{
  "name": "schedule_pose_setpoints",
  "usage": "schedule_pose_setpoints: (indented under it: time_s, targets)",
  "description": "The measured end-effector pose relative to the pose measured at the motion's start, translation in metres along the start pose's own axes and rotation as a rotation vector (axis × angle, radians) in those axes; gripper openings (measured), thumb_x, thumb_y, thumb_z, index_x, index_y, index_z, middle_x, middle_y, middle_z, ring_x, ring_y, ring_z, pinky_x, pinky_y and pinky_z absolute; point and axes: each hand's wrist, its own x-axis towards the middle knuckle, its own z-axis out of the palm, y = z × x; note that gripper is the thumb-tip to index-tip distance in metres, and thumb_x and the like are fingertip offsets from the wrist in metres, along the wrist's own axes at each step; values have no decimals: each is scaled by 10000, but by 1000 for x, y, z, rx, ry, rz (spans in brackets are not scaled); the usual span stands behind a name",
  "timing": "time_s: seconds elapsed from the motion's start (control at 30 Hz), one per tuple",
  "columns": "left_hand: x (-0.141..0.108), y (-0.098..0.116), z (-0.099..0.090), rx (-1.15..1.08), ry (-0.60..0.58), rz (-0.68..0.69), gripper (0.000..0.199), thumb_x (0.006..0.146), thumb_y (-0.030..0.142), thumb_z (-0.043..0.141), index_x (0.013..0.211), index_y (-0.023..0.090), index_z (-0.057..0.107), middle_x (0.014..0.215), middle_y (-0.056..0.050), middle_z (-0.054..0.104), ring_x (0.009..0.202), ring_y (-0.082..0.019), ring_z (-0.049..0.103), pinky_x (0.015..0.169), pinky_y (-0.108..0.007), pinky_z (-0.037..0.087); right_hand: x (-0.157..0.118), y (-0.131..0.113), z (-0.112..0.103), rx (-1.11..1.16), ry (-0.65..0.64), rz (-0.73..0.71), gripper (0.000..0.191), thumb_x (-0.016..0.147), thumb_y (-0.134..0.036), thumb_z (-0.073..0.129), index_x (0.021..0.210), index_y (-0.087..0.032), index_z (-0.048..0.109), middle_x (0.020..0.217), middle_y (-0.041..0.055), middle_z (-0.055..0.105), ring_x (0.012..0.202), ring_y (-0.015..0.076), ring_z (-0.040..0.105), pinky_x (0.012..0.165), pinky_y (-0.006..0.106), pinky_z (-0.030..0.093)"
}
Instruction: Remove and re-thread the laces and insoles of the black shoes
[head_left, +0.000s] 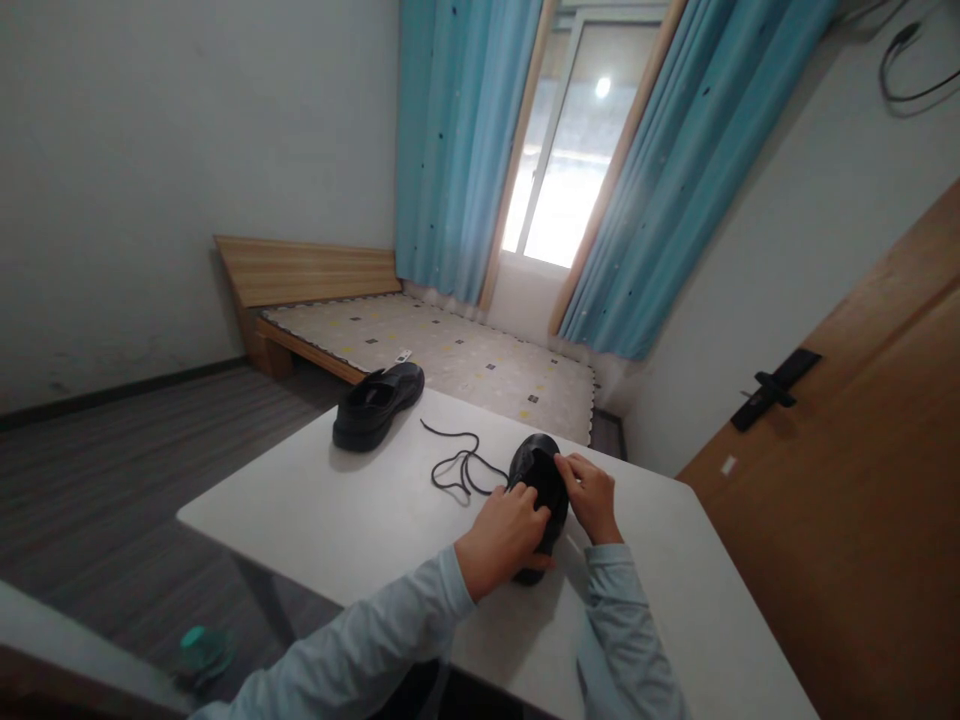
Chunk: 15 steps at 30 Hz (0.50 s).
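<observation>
Table (315,510), smooth and white, before you. Low-cut black shoe (375,408) at its far edge. Glossy black shoe (553,490) nearer you: your left hand (508,533) curled over it, right hand (591,495) pinching its right side. Thin black lace (466,468) loose alongside.

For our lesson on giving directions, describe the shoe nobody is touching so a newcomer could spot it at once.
Find the white table in front of the bed. At its far left corner sits a black shoe. Unlike the other shoe, which the left hand and right hand touch, it stands alone, left of the loose lace.
</observation>
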Motion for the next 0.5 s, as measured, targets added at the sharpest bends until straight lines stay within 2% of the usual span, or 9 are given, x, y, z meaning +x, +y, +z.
schedule_pose_setpoints:
  time_s: [0.13,0.27,0.37,0.5]
  targets:
    - [2,1,-1,15,-36,-7,483,643,537,706,901,133,647,860,-118,656,871,-264,619,769,-374,457,1,0,0,-9,5,-2,483,926,-464,356,629,-177,607,643,0,586,625,113,565,581,225,312]
    - [8,-3,-3,48,-138,29,530,653,604,656,829,105,687,748,-144,672,744,-284,652,685,-379,483,1,0,1,-3,2,-1,482,925,-465,357,637,-175,612,653,4,597,633,115,572,581,224,313]
    - [13,-7,-9,65,-204,60,607,654,673,598,832,102,705,720,-167,672,724,-302,659,626,-369,498,1,0,1,4,4,-2,481,926,-464,359,627,-174,601,655,3,595,637,114,569,589,222,315]
    - [20,-14,-20,77,-331,140,682,618,739,562,847,115,715,720,-166,681,734,-299,665,621,-357,515,0,0,2,9,8,1,472,926,-463,365,632,-174,595,651,-2,587,632,112,565,592,221,313]
